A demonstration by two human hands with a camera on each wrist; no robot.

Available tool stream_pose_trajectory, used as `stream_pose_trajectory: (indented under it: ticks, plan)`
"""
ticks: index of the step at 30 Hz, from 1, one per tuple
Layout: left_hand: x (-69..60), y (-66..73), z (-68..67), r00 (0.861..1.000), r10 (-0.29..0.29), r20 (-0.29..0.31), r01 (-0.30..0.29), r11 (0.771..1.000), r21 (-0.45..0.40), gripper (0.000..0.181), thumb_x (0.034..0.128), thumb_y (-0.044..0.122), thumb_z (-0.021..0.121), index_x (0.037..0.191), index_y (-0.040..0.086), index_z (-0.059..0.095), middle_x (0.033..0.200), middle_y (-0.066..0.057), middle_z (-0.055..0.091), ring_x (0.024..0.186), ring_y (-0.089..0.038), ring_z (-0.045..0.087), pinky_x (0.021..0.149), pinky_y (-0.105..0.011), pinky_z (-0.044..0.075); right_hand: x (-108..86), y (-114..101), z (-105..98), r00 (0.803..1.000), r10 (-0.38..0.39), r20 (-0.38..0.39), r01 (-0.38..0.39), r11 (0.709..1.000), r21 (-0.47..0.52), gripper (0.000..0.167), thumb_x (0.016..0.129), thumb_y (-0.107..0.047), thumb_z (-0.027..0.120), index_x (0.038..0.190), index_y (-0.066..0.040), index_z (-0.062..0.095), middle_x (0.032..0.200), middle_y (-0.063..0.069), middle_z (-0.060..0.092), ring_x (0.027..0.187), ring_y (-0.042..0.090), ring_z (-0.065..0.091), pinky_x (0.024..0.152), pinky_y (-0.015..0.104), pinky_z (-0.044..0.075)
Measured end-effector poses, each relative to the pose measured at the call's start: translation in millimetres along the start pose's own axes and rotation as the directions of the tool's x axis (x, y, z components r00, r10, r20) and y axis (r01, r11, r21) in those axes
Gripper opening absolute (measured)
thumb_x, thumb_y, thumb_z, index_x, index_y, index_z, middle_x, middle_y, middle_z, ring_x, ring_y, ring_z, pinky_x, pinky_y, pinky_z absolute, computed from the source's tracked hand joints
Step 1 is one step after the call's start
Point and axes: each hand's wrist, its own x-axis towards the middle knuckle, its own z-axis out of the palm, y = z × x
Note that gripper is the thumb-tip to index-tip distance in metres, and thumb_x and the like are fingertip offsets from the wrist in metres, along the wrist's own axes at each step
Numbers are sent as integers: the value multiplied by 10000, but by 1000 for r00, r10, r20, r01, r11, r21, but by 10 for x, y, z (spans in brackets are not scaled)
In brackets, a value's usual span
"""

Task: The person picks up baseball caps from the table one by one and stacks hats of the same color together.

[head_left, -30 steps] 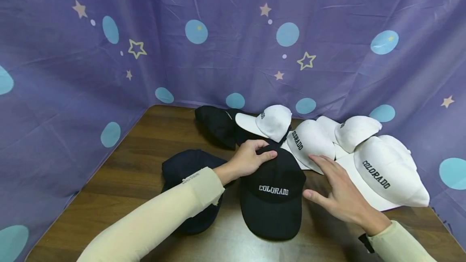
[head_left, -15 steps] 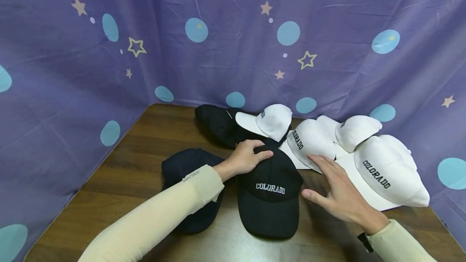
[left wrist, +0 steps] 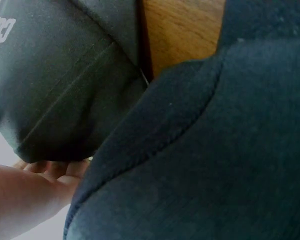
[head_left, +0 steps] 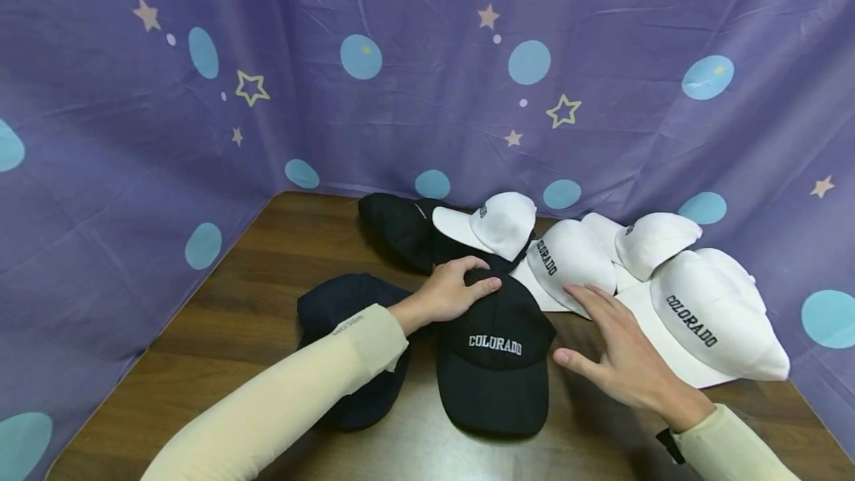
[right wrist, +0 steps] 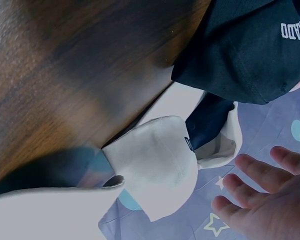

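Left hand [head_left: 450, 292] grips the black COLORADO cap [head_left: 494, 362] at the rear of the crown, thumb on top; left wrist view has the fingers at the crown's edge. Cap sits between the hands, brim toward the person, lettering readable; can't tell if it rests fully on the bench [head_left: 220, 303]. Right hand [head_left: 621, 355] holds nothing: fingers extended, thumb spread, just beside the cap's right side. Its fingertips overlap the white COLORADO cap [head_left: 574, 258] in the head view; right wrist view doesn't settle contact. Navy cap [head_left: 347, 303] is left of the gripped one, partly under the left sleeve [head_left: 294, 399] in view. Large white COLORADO cap [head_left: 715, 318] is right of the right hand, smaller-looking white cap [head_left: 657, 240] behind it. Back row: black cap [head_left: 397, 228], with a brim-left white cap [head_left: 504, 221] to its right.
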Motion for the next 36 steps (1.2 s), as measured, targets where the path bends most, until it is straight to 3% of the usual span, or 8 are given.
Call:
stream_pose_trajectory:
  ticks: [11,21,36]
  plan:
    - [-18,15,-50,1000,10,-26,-10,1000,15,500,1009,413,651,1392,96,597,1381,-126,615,1296,-275,561,1075,-446,454,-6,-5,13,1000,-10,-11,10,1000,1,951,792,-415,867,1586,-201,389,1555,54,457,1417,361,388,1067,610,313]
    - [-77,-1,-125,995,36,-91,-37,999,-13,499,1019,369,646,1391,42,588,1279,-134,649,1128,-292,624,978,-445,507,-2,-9,16,1000,-18,-20,18,1000,-1,942,796,-411,863,1583,-190,395,1552,50,463,1418,363,385,1068,604,310]
    - [-194,-32,-288,988,49,-149,-52,999,-15,474,1026,358,634,1351,14,598,1279,-156,636,1139,-306,611,996,-452,496,21,-20,-11,1000,-15,-11,14,1000,-17,929,798,-434,857,1571,-180,409,1539,65,474,1411,374,389,1074,606,311]
